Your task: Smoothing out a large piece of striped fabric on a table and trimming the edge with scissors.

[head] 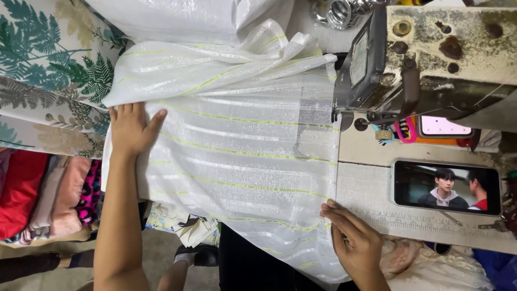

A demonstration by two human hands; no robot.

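Both hands flat, fingers spread: left hand (pixel 129 129) and right hand (pixel 353 240) press striped white fabric (pixel 242 156) left of the sewing machine (pixel 425 59), edge at needle, seam apparently unstitched.

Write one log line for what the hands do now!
left hand flat on white striped fabric | right hand at fabric edge | sewing machine beside

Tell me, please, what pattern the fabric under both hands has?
White sheer fabric with thin yellow-green stripes, seen in the head view.
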